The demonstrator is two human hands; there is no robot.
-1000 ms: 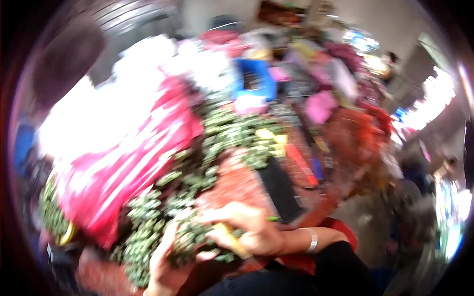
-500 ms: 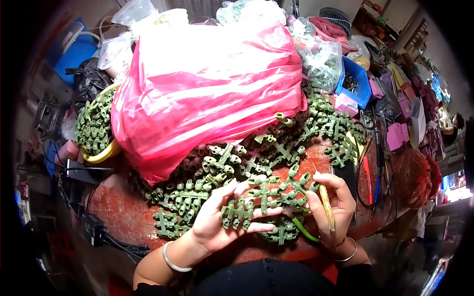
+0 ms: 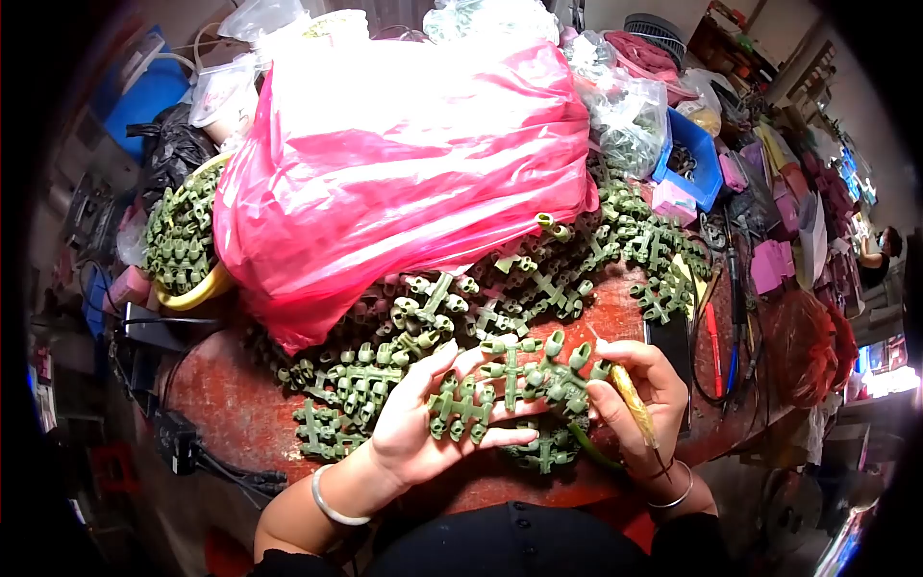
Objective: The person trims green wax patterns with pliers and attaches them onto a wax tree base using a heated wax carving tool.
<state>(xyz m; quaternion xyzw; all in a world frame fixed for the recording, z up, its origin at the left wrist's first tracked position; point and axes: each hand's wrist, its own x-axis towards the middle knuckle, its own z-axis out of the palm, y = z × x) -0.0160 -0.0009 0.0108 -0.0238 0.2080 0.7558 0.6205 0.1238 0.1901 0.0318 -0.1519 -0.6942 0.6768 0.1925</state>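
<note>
My left hand [image 3: 409, 433] is palm up, with its fingers stretched under several green branched pieces. One green branched piece [image 3: 461, 408] lies against the palm side, its stubs ending in small hollow cups. A second, upright green piece [image 3: 511, 371] rests by the fingers. My right hand [image 3: 646, 394] grips a thin pointed tool with a yellow wrapped handle [image 3: 631, 399], tip upward. Its fingertips are at the edge of another green piece [image 3: 560, 377]; whether they pinch it I cannot tell. Beneath the hands, more green pieces [image 3: 544, 448] lie on the table.
A large pink plastic bag [image 3: 404, 183] covers much of the heaped green pieces [image 3: 370, 380] on the red worn table [image 3: 240, 413]. A yellow-rimmed basket [image 3: 204, 288] of them stands left. At right are a blue bin [image 3: 707, 159], a red pen-like tool [image 3: 713, 346] and cables.
The green piece near my right fingertips has tilted and shifted slightly left and down. Both hands have moved a little left. The yellow-handled tool stays in my right hand.
</note>
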